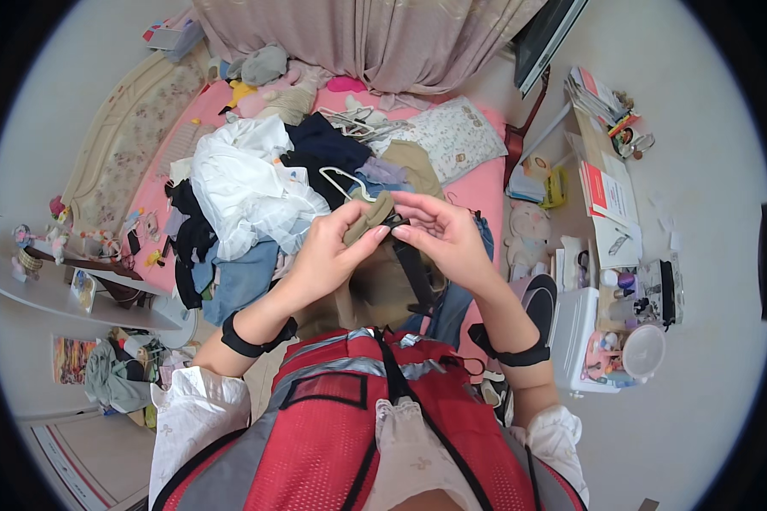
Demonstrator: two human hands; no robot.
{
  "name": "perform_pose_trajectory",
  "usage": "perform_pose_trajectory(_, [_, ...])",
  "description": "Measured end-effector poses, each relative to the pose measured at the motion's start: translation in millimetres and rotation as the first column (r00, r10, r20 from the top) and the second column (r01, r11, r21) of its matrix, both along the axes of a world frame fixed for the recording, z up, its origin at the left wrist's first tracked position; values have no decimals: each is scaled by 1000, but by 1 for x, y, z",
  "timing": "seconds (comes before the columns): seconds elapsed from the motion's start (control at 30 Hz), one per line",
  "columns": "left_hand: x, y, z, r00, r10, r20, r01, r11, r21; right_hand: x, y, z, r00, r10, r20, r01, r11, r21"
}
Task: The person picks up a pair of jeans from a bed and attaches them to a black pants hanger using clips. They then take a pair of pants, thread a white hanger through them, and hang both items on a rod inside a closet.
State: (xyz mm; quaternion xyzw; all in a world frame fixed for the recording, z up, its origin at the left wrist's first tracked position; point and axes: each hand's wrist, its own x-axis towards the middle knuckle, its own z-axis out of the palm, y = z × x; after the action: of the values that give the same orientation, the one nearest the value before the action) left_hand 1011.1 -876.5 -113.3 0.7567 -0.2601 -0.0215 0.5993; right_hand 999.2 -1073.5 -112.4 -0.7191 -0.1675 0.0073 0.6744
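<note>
My left hand [332,249] pinches the edge of an olive fabric piece [372,216], perhaps a waistband, between thumb and fingers. Close against it, my right hand [444,236] grips a black strap [415,271] near what looks like a dark fastener. The strap's free end dangles below my right hand. Beneath both hands hangs blurred olive-brown cloth [380,290]; whether it joins the piece I hold, I cannot tell. Just beyond my fingers lies a white clothes hanger [348,182] on the clothes pile. My palms hide part of the fabric and strap.
A pink-covered bed [457,191] carries white clothing [249,172], jeans [240,274], more hangers [358,121] and a patterned pillow [457,137]. On the right stand a desk [620,172] with papers and a white storage box [575,338]. A shelf [57,290] juts in at left.
</note>
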Motion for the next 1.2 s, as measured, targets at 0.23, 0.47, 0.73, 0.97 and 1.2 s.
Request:
perform_pose_trajectory(0.23, [-4, -14, 4, 998, 52, 45, -55, 997, 45, 2, -12, 5, 993, 98, -65, -99, 995, -20])
perform_pose_trajectory(0.47, [6, -16, -6, 999, -54, -2, 54, 998, -11, 1, -17, -19, 987, 148, -54, -143, 986, 86])
perform_pose_trajectory(0.73, [8, 4, 6, 993, -117, -33, 118, 993, 17, 2, -46, -12, 1000, -29, 5, 27, 974, 224])
perform_pose_trajectory(0.97, [14, 20, 17, 893, 48, 448, -177, 951, 252, -24, -98, -8, 947, 318, -54, -313, 946, 90])
perform_pose_trajectory(1.2, [20, 28, 35, 682, -83, 727, -281, 888, 364, -26, -112, -61, 980, 182, -85, -199, 820, -537])
